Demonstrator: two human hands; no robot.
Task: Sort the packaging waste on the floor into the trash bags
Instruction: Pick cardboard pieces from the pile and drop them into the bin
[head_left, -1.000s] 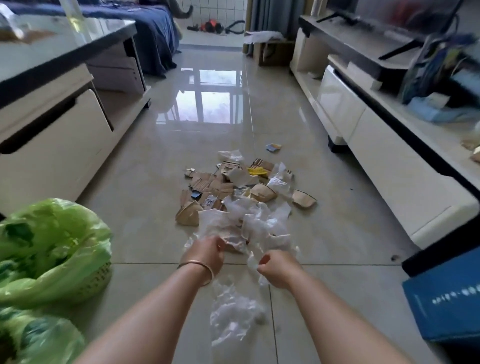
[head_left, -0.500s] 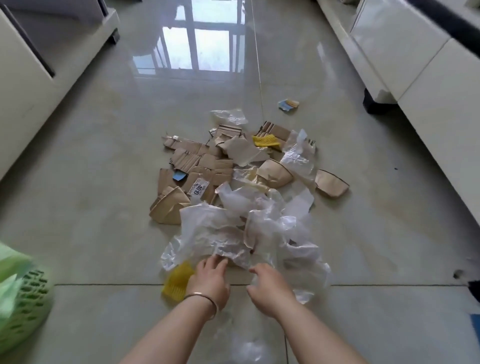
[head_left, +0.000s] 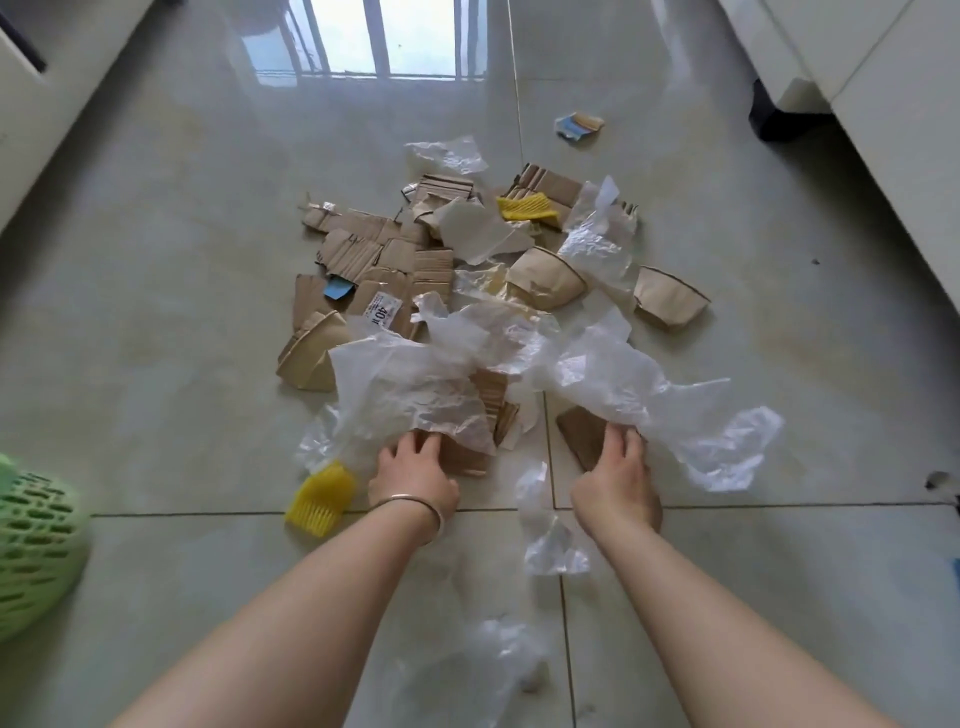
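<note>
A heap of packaging waste lies on the tiled floor: torn cardboard pieces (head_left: 374, 260), flattened brown paper cups (head_left: 670, 299), yellow foam netting (head_left: 319, 499) and crumpled clear plastic. My left hand (head_left: 410, 473) grips the near edge of a clear plastic sheet (head_left: 410, 389) that covers some cardboard. My right hand (head_left: 618, 478) pinches the edge of a second clear plastic film (head_left: 628, 379), just above a brown cardboard scrap (head_left: 579, 434). The fingertips of both hands are partly hidden by the plastic.
A green mesh bin (head_left: 36, 545) pokes in at the left edge. More plastic scraps (head_left: 550, 540) lie between my arms. A small blue-and-white scrap (head_left: 579, 124) lies beyond the heap. A white cabinet (head_left: 883, 104) runs along the right; another unit (head_left: 52, 78) stands at the left.
The camera has tilted down and come closer to the heap. My hands have moved apart, each with a piece of clear plastic, which uncovers cardboard between them.
</note>
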